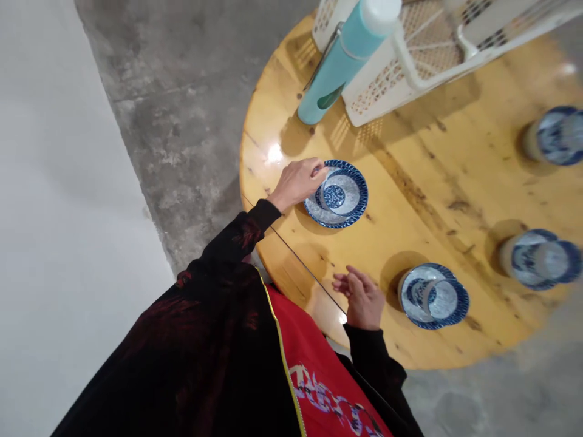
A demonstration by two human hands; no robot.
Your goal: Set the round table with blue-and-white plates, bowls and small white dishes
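Observation:
My left hand (299,182) is closed at the left rim of a blue-and-white patterned bowl (362,197), its fingertips reaching over the edge. Inside that bowl, a rounded white shape with a speckled blue centre shows; whether it is a separate smaller dish I cannot tell. My right hand (362,300) hovers near the table's front edge, fingers apart and holding nothing. Just right of it stands another blue-and-white bowl (412,297) with a small cup (443,300) in it.
Two more bowls, one at lower right (519,258) and one at upper right (546,136), stand on the round wooden table (410,224). Toward the back are a turquoise bottle (337,67) and a white perforated basket (378,91). A dark line crosses the tabletop near me.

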